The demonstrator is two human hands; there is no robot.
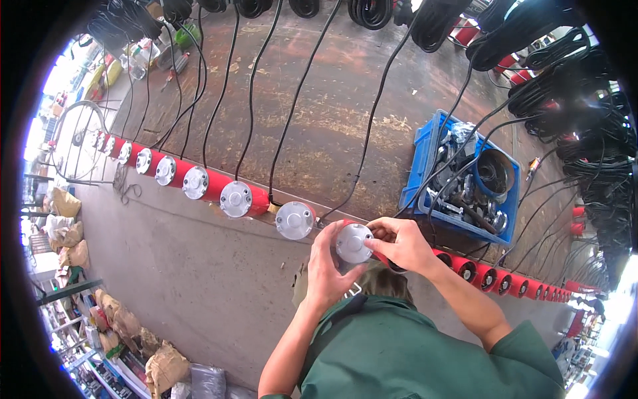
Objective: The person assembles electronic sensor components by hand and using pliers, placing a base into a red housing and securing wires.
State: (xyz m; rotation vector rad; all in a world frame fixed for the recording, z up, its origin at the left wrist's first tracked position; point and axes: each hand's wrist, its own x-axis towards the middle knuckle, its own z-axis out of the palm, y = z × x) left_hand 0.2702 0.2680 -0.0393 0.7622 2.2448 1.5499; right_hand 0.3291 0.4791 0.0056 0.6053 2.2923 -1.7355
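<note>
Near the table's front edge, my left hand (pixel 324 274) is wrapped around a red cylinder whose end carries a round silver metal cap (pixel 353 243). The cap faces up toward me. My right hand (pixel 405 247) is closed in a pinch at the cap's right edge, its thumb against the rim; whatever lies between its fingertips is too small or hidden. Just left of my hands sits another silver-capped cylinder (pixel 295 221), part of a row of capped ones running left. To the right, several red cylinders (pixel 467 270) show dark, uncapped ends.
A blue crate (pixel 417 144) of metal parts and a tape-like roll (pixel 495 174) stands on the worn brown table (pixel 312 126). Black cables (pixel 375 123) run from the cylinders to coiled bundles (pixel 435 26) at the back. Brown sacks (pixel 169 362) lie at lower left.
</note>
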